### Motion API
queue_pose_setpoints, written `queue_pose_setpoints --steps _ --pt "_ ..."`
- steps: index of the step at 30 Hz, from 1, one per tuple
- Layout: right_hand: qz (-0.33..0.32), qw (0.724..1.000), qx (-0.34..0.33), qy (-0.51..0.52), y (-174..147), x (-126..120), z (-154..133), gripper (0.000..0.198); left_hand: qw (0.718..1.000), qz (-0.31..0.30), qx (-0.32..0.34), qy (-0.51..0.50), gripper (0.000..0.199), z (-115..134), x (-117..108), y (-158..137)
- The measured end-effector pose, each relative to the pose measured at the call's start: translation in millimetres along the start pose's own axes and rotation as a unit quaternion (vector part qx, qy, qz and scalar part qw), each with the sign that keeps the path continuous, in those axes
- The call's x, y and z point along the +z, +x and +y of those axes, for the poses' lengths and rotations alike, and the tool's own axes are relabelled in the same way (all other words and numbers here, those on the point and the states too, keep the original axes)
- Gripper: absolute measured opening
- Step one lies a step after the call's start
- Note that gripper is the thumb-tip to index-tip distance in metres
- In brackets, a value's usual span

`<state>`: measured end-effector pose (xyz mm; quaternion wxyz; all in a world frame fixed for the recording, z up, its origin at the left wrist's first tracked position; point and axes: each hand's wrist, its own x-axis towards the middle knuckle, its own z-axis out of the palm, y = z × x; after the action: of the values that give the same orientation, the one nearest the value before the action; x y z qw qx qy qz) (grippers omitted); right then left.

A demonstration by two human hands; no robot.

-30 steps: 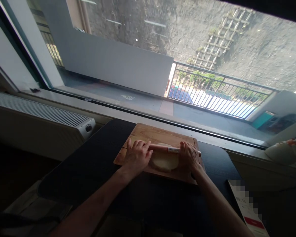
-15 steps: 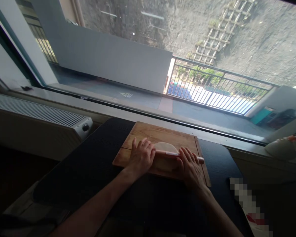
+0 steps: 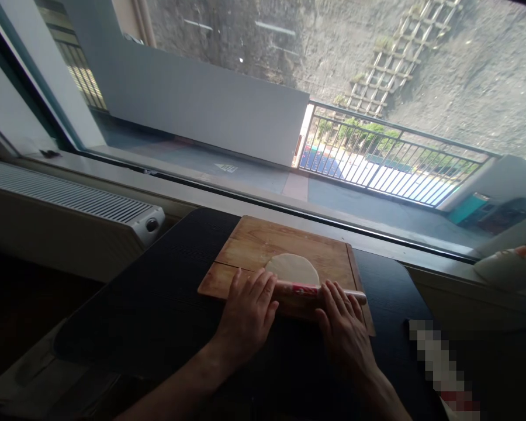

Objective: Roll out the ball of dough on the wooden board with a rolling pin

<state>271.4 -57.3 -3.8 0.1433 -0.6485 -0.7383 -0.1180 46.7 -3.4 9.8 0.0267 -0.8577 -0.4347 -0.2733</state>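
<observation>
A wooden rolling pin [image 3: 305, 289] with a red label lies across the near edge of a pale round sheet of dough [image 3: 293, 268]. The dough is flat on a wooden board [image 3: 245, 238]. My left hand [image 3: 249, 307] is closed over the pin's left end, its fingers laid across the top and pointing forward. Over the right end, my right hand [image 3: 344, 318] is closed in the same way, and the pin's tip sticks out past it. The pin hides the near part of the dough.
The board sits on a dark table [image 3: 158, 292] against a window sill [image 3: 228, 204]. A white radiator [image 3: 70, 204] stands to the left. At the right end of the sill is a pale bag-like object [image 3: 506, 268]. A blurred-out item [image 3: 442, 362] lies along the table's right edge.
Both hands have moved toward me with the rolling pin. More of the dough shows beyond the pin, and the red label has turned up into view.
</observation>
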Motion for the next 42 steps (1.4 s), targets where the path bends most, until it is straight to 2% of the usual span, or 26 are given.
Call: queue_pose_setpoints --steps 5,7,9,11,14,16,19,22,25,29,32,36,38,40,42 --pt "-0.041 0.995 0.093 0.024 84.4 5.8 8.7 0.046 0.997 0.028 -0.057 0.045 0.037 -14.3 18.3 57.0" --pt "-0.048 0.991 0.117 0.033 104.2 6.3 5.5 0.047 0.996 0.022 -0.061 0.053 0.034 -20.3 17.9 67.2" --pt "-0.035 0.994 0.092 0.037 98.2 6.2 0.4 0.046 0.998 0.008 -0.039 0.05 0.032 -24.9 12.3 58.7" --pt "-0.007 0.999 0.027 0.034 71.9 6.8 0.8 0.043 0.999 -0.011 -0.008 0.038 0.032 -28.7 4.5 38.2" --pt "0.025 0.997 -0.071 0.031 28.5 7.1 21.0 0.045 0.999 -0.037 0.02 0.021 0.033 -36.1 -8.1 10.9" --pt "0.026 0.995 -0.089 0.036 16.5 4.2 39.8 0.043 0.998 -0.045 0.03 0.017 0.033 -45.1 -17.5 6.0" --pt "0.008 0.996 -0.063 0.065 27.2 -5.2 50.8 0.036 0.998 -0.052 0.038 0.021 0.032 -63.8 -31.0 16.7" --pt "-0.011 0.993 -0.056 0.107 54.1 -12.6 34.8 0.034 0.997 -0.069 0.033 0.021 0.027 -77.8 -33.3 37.5" --pt "-0.061 0.991 -0.029 0.119 84.0 -11.7 11.4 0.038 0.997 -0.072 0.006 0.019 0.028 -76.9 -16.7 60.2" --pt "-0.125 0.987 0.028 0.096 112.3 -6.2 -6.1 0.046 0.998 -0.048 -0.031 0.036 0.037 -61.1 11.5 82.7" --pt "-0.117 0.989 0.025 0.086 99.5 -6.0 -10.8 0.051 0.998 -0.041 -0.034 0.039 0.039 -47.4 13.4 75.7" --pt "-0.049 0.997 -0.017 0.059 38.1 -10.0 -16.6 0.053 0.998 -0.046 0.009 0.033 0.042 -32.5 -1.3 31.0" --pt "-0.033 0.998 -0.023 0.046 17.6 -11.8 -20.1 0.05 0.998 -0.047 0.032 0.038 0.046 -29.6 -3.1 15.1" --pt "-0.035 0.998 -0.01 0.043 21.4 -12.0 -21.6 0.046 0.997 -0.045 0.028 0.049 0.048 -30.7 2.4 18.4" --pt "-0.044 0.998 0.028 0.046 47.6 -9.6 -19.8 0.043 0.997 -0.042 0.006 0.059 0.048 -34.5 12.4 39.8"
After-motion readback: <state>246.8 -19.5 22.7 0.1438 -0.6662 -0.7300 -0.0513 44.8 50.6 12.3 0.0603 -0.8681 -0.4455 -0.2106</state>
